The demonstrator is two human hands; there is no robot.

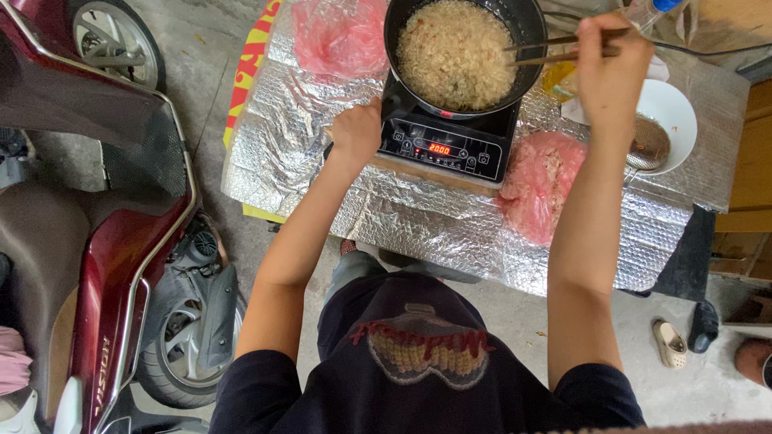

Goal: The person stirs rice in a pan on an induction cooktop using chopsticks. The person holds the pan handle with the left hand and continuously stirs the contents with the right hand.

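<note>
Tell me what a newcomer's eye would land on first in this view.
First the black pan full of pale noodles, top centre on a black cooktop with a glowing red display. The right hand holds chopsticks over the pan, while the left hand grips the pan's handle at the cooktop's left edge. The crinkled silver foil covering the table and the dark red scooter on the left also stand out.

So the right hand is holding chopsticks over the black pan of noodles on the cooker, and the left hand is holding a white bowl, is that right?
Not quite. In the head view the left hand grips the pan's handle beside the cooker, not a bowl; the white bowl sits untouched on the foil-covered table. The rest stands: the right hand holds chopsticks over the black pan of noodles.
</note>
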